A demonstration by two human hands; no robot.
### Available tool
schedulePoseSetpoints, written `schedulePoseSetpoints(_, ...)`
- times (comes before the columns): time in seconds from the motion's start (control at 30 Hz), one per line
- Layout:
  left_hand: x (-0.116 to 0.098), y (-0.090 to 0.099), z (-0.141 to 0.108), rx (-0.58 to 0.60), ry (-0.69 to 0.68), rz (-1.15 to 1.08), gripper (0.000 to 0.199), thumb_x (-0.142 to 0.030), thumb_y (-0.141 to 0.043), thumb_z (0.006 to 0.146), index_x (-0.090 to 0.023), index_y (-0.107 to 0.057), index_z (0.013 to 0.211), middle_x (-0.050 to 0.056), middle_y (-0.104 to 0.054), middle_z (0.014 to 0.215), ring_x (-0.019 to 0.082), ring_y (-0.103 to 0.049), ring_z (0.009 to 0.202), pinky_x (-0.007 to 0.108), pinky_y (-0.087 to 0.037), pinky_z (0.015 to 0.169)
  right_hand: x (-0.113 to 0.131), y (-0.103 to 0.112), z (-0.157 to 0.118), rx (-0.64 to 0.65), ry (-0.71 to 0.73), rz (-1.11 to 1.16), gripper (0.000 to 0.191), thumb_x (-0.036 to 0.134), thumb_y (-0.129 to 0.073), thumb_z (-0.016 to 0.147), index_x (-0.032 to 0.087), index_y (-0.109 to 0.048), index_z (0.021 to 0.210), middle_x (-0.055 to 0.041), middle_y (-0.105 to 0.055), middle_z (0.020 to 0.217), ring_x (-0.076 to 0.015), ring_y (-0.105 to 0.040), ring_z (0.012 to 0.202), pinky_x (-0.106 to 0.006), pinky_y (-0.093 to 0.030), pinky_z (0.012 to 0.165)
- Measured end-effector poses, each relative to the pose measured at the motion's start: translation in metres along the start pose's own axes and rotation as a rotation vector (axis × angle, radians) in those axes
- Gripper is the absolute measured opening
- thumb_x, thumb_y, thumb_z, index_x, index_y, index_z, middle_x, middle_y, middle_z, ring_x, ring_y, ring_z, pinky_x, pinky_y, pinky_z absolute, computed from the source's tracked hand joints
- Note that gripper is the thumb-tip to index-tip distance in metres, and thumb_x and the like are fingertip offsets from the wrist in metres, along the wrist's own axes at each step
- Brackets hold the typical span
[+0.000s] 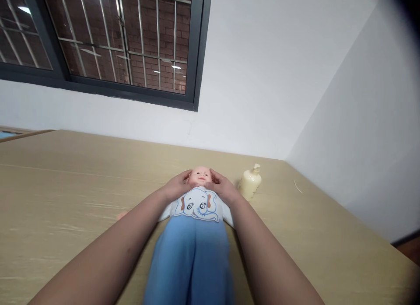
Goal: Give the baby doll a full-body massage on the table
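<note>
Right, both hands are up at the head of the doll [201, 177], and it's a smiling little face between them: smooth pink skin, dark eyes, red lips. Just below the grip comes a white top with a pale elephant [197, 204] across the chest, outlined in blue, big-eyed, with brown patches by its ears and its trunk curling off to the right. Below that it's all soft blue, the trousers [193, 257], with a fold running down the middle.

And the doll lies on its back, face up, on the light wood-look table [82, 182]. Its long axis runs straight away from the person, crown towards the white wall [249, 77] beyond the grip, legs coming back between the forearms. White sleeves slope outwards and down on either side, partly under the arms.

Now the grip itself: the left hand [179, 185] cups one side of the head, the right hand [223, 187] the other, fingers curved along the sides and thumbs in by the chin. They're apart from each other by the head's width, each touching it.

Just to the right of the right hand stands a cream pump bottle [250, 183]; further right, a thin pale strand [298, 187] lies on the tabletop.
</note>
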State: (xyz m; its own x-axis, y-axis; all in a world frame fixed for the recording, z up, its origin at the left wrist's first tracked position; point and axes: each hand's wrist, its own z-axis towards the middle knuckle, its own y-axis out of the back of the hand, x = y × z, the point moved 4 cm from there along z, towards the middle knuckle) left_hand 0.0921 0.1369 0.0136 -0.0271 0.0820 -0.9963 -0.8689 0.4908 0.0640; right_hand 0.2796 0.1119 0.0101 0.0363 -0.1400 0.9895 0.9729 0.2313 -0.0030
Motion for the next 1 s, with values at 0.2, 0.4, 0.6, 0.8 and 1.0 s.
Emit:
schedulePoseSetpoints(0.2, -0.004, -0.004, -0.002, -0.054, -0.001, 0.163, 0.072, -0.045, -0.082, 0.072, -0.024, -0.060, 0.137, 0.010, -0.072, 0.125, 0.035, -0.067, 0.115, 0.039, -0.058, 0.087, 0.008, -0.006, -0.001, -0.014, 0.020, -0.101, 0.078, 0.042, -0.090, 0.066, 0.023, -0.058, 0.135, -0.0101, -0.066, 0.135, -0.0293, -0.063, 0.124, -0.042, -0.051, 0.106)
schedulePoseSetpoints(0.4, -0.006, -0.005, -0.003, -0.067, -0.029, 0.165, 0.066, -0.043, -0.082, 0.071, -0.023, -0.064, 0.131, 0.012, -0.072, 0.124, 0.036, -0.068, 0.110, 0.040, -0.057, 0.087, 0.004, -0.004, 0.001, -0.042, 0.044, -0.159, 0.077, 0.041, -0.089, 0.068, 0.022, -0.057, 0.135, -0.0105, -0.064, 0.137, -0.0290, -0.063, 0.125, -0.044, -0.050, 0.107)
schedulePoseSetpoints(0.6, -0.003, 0.001, -0.002, 0.019, -0.070, 0.147, 0.065, -0.051, -0.080, 0.075, -0.022, -0.064, 0.131, 0.012, -0.070, 0.128, 0.035, -0.064, 0.118, 0.039, -0.055, 0.091, 0.000, 0.002, 0.001, -0.006, 0.031, -0.095, 0.076, 0.038, -0.086, 0.072, 0.023, -0.055, 0.140, -0.0110, -0.057, 0.147, -0.0285, -0.056, 0.134, -0.043, -0.047, 0.111)
schedulePoseSetpoints(0.8, 0.002, 0.006, 0.001, 0.072, -0.041, 0.001, 0.070, -0.051, -0.083, 0.073, -0.019, -0.064, 0.133, 0.014, -0.068, 0.130, 0.038, -0.062, 0.121, 0.044, -0.052, 0.096, -0.005, 0.010, 0.000, 0.062, 0.023, 0.045, 0.068, 0.042, -0.084, 0.077, 0.027, -0.058, 0.138, -0.0067, -0.056, 0.148, -0.0262, -0.055, 0.135, -0.043, -0.045, 0.113)
schedulePoseSetpoints(1.0, 0.011, 0.006, 0.005, 0.161, 0.024, -0.323, 0.059, -0.047, -0.081, 0.080, -0.016, -0.067, 0.128, 0.018, -0.067, 0.132, 0.035, -0.064, 0.118, 0.046, -0.048, 0.102, -0.014, 0.017, 0.001, 0.003, -0.030, 0.091, 0.057, 0.050, -0.074, 0.084, 0.026, -0.063, 0.134, -0.0087, -0.068, 0.134, -0.0272, -0.066, 0.121, -0.046, -0.050, 0.107)
